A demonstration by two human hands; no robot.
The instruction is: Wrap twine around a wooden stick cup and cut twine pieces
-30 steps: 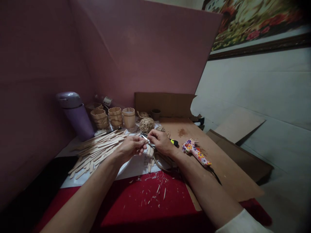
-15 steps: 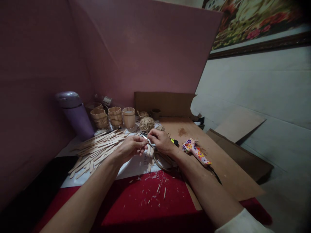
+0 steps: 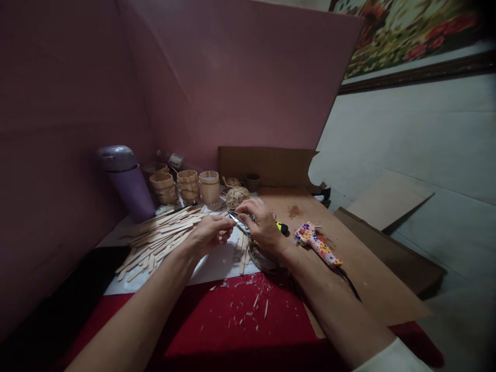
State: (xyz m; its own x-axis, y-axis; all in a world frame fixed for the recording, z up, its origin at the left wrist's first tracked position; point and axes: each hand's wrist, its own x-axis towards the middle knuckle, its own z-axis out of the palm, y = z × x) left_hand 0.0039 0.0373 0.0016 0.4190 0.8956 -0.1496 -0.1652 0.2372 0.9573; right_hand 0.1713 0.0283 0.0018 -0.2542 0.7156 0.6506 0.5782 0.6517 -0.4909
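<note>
On the surface (image 3: 217,330), one purple flask (image 3: 134,188) stands at ten o'clock from the left hand (image 3: 209,235), pinched closed, and right hand (image 3: 261,227), curled, grip unclear. One floral glue gun (image 3: 318,246) lies at three, four cups (image 3: 188,187) at ten; one pair of scissors (image 3: 235,216) shows between both.

Scissor blades (image 3: 235,217) silvery, probably; cloth (image 3: 228,315) red; glue gun (image 3: 318,244) flower-patterned.

framed picture (image 3: 414,39): cut by top edge. sleeve (image 3: 395,357): cut by bottom edge. scissors (image 3: 238,221): partly hidden by right hand (image 3: 263,226). left hand (image 3: 212,233): contents too small to tell.
</note>
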